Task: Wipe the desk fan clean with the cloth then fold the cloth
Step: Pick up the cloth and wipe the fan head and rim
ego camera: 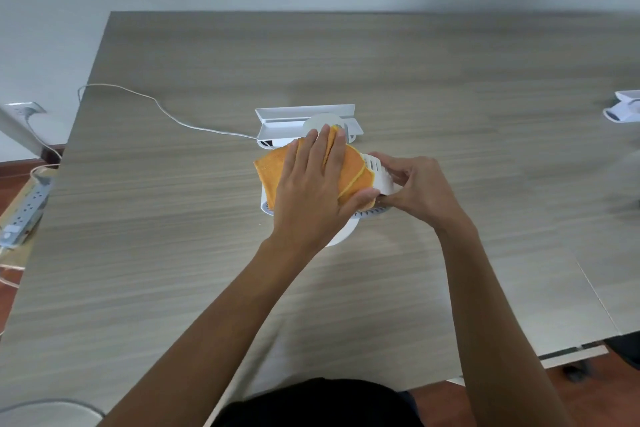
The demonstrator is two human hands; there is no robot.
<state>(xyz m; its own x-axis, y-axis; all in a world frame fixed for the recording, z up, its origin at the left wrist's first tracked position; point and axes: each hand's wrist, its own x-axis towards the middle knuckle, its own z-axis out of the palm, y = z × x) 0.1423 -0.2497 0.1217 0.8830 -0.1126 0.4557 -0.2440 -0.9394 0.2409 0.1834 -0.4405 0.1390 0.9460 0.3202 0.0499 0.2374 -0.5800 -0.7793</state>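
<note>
A small white desk fan [379, 177] stands near the middle of the wooden desk [173, 218], its slatted grille showing on the right. An orange cloth [268, 172] lies draped over the fan's top. My left hand [313, 191] presses flat on the cloth, fingers spread and thumb hooked under its right edge. My right hand [414, 189] grips the fan's right side with curled fingers. Most of the fan body is hidden under the cloth and my hands.
A white stand or tray [287, 118] sits just behind the fan, with a white cable [166, 114] running off the desk's left edge. A power strip [26, 210] lies on the floor at left. Another white object [623, 111] rests at the desk's far right.
</note>
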